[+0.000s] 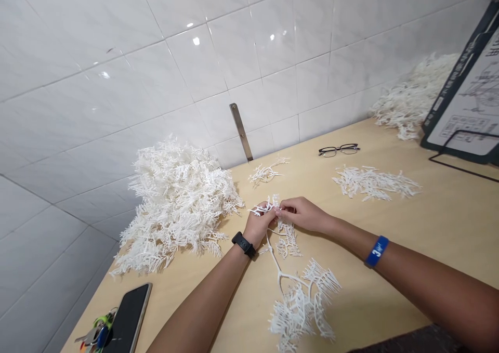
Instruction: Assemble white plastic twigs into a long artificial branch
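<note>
A white plastic sprue branch (298, 296) with many thin comb-like pieces lies on the wooden table (436, 228), its stem running up to my hands. My left hand (259, 223), with a black watch at the wrist, is closed on the branch's upper end. My right hand (302, 213), with a blue wristband on the forearm, pinches the same end right beside it. Both hands touch at the fingertips over the table's middle.
A big heap of white sprue branches (175, 202) sits at the left against the tiled wall. A smaller spread (374, 182), one loose branch (267, 172), another heap (413, 98), glasses (338, 149), a framed instruction board (468, 98), a phone (128, 319) and keys (95, 335) lie around.
</note>
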### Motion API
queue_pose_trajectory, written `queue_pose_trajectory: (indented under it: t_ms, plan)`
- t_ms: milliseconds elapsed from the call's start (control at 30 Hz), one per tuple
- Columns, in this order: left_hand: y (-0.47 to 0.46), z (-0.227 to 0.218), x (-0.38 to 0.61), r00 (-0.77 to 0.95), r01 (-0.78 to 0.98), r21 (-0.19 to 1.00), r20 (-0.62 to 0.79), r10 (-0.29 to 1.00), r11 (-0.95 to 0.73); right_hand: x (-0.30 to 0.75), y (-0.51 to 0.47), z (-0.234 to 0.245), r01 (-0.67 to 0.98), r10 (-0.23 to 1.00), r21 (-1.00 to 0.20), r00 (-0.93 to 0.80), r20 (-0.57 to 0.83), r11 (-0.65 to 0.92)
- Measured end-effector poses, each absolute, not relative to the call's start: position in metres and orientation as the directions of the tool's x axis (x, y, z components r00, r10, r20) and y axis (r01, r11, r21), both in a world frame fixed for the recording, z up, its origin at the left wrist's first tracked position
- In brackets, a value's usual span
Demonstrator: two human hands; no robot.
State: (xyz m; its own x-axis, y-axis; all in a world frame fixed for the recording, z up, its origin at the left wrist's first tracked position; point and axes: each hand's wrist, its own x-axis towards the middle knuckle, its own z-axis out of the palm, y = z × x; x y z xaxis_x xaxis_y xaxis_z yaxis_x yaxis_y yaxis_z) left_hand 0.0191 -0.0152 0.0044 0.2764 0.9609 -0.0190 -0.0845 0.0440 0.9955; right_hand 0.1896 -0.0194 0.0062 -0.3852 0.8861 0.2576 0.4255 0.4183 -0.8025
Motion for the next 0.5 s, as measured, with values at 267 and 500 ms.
queue_pose_trajectory:
  t_ms: [267, 500]
  plan:
    - [-0.019, 0.01, 0.02, 0.326, -0.063, 0.996, -0.046, 0.944, 0.07, 0.193, -0.019, 0.006, 0.362, 0.834, -0.815, -0.496, 0.243, 0.453]
    - [-0.016, 0.004, 0.016, 0.402, -0.069, 0.997, -0.006, 0.916, 0.036, 0.191, -0.025, 0.016, 0.238, 0.803, -0.896, -0.567, 0.186, 0.375]
